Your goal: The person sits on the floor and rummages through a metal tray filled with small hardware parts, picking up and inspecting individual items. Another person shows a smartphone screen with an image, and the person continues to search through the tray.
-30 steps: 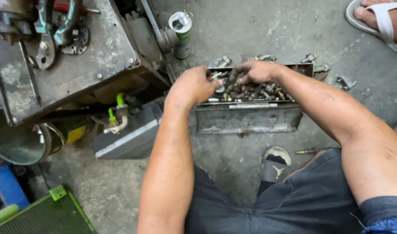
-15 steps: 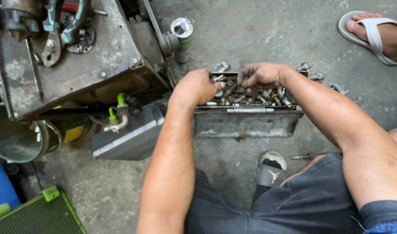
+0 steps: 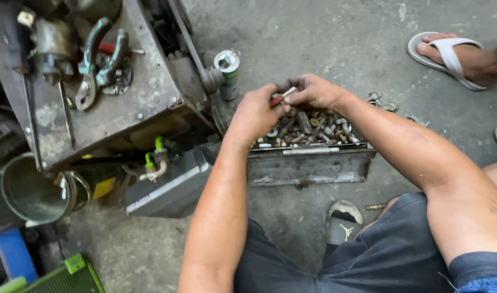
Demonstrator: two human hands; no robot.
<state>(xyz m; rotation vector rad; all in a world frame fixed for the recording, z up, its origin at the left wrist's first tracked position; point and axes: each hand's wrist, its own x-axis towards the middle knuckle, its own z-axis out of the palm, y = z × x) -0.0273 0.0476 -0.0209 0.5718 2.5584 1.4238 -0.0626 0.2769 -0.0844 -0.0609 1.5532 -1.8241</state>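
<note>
Bolts and nuts (image 3: 313,129) fill an open metal box (image 3: 308,167) that sits on the concrete floor (image 3: 324,38) between the person's knees. Both hands meet above its far edge: the left hand (image 3: 256,114) and the right hand (image 3: 313,91) pinch together on a small rod-like part with a red end (image 3: 281,97), each grip closed on it with the fingertips. To the left stands a grimy machine housing (image 3: 123,103) with pliers (image 3: 99,59) lying on top, and a small can (image 3: 227,73) stands just beyond the box. Another person's sandalled foot (image 3: 454,54) rests at upper right
</note>
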